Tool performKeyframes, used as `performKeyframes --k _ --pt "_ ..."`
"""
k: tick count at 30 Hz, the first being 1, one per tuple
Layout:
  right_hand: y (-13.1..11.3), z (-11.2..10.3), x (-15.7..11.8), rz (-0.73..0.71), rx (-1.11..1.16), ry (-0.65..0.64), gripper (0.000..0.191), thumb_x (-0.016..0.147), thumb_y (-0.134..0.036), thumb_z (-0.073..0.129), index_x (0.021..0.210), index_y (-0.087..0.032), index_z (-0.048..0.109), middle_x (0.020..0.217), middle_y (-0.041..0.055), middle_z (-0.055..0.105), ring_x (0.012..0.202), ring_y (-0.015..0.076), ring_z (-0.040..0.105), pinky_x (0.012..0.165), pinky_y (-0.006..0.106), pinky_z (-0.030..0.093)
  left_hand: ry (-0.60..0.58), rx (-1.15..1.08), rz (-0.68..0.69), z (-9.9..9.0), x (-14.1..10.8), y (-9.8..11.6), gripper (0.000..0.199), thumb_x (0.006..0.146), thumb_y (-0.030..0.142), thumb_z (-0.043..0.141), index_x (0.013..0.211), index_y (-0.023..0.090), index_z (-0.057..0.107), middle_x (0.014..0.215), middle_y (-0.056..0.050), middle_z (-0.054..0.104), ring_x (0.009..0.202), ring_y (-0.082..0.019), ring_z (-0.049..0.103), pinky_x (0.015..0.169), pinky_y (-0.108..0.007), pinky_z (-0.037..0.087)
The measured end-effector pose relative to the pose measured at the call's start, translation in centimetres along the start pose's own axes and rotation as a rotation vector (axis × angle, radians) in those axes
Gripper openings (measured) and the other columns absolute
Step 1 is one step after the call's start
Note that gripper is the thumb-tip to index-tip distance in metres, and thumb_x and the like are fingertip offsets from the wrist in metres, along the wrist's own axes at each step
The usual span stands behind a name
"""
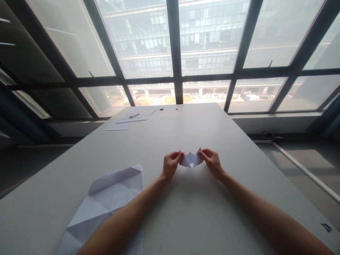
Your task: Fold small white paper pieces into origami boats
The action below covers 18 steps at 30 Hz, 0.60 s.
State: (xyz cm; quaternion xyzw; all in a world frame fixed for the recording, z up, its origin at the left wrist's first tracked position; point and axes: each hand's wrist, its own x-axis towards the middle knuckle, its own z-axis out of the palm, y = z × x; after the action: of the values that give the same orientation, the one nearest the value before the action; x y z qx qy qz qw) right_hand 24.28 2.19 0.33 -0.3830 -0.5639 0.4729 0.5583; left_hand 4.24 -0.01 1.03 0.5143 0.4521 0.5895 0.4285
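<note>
A small folded white paper boat (191, 160) is held between my two hands, above the middle of the table (191, 212). My left hand (171, 163) pinches its left point between thumb and fingers. On the other side, my right hand (211, 161) grips the right point the same way. A raised peak shows at the boat's centre, with an opening in front of it. To the left lies a large creased sheet of white paper (114, 191), partly unfolded and partly hidden under my left forearm.
Flat white sheets (117, 125) lie at the table's far left, with a small white pen-like object (134, 115) on top. A dark round hole (161, 109) sits near the far edge. Tall windows (207, 39) rise behind. A black mark (326, 227) is at the right edge.
</note>
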Motion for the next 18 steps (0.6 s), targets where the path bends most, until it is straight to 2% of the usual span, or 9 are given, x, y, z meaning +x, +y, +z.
performKeyframes --k 5,11,18 --pt "0.9 -0.1 0.6 -0.088 0.050 0.075 0.027 0.081 -0.045 0.070 0.082 -0.018 0.066 0.076 0.0036 0.065 0.071 0.0172 0.058 0.065 0.029 0.046 0.062 -0.112 0.050 -0.3 0.8 -0.6 0.030 0.072 0.040 0.082 0.083 0.013 0.078 0.090 -0.012 0.076 0.078 -0.021 0.069 0.073 -0.031 0.053" --pt "1.6 -0.7 1.2 -0.099 -0.033 0.205 0.025 0.083 -0.044 0.064 0.086 -0.019 0.058 0.073 0.0008 0.060 0.068 0.0164 0.056 0.063 0.030 0.046 0.146 -0.175 0.011 -1.0 1.5 -1.2 0.037 0.071 0.045 0.082 0.086 0.012 0.074 0.088 -0.009 0.075 0.080 -0.019 0.069 0.084 -0.037 0.056" --pt "1.7 -1.2 1.4 -0.031 -0.105 0.260 0.029 0.082 -0.047 0.059 0.091 -0.020 0.055 0.075 0.0020 0.060 0.068 0.0178 0.057 0.064 0.032 0.049 0.238 -0.116 0.020 -1.1 1.8 -1.3 0.045 0.072 0.054 0.078 0.083 0.013 0.064 0.075 -0.002 0.068 0.072 -0.015 0.066 0.079 -0.037 0.059"
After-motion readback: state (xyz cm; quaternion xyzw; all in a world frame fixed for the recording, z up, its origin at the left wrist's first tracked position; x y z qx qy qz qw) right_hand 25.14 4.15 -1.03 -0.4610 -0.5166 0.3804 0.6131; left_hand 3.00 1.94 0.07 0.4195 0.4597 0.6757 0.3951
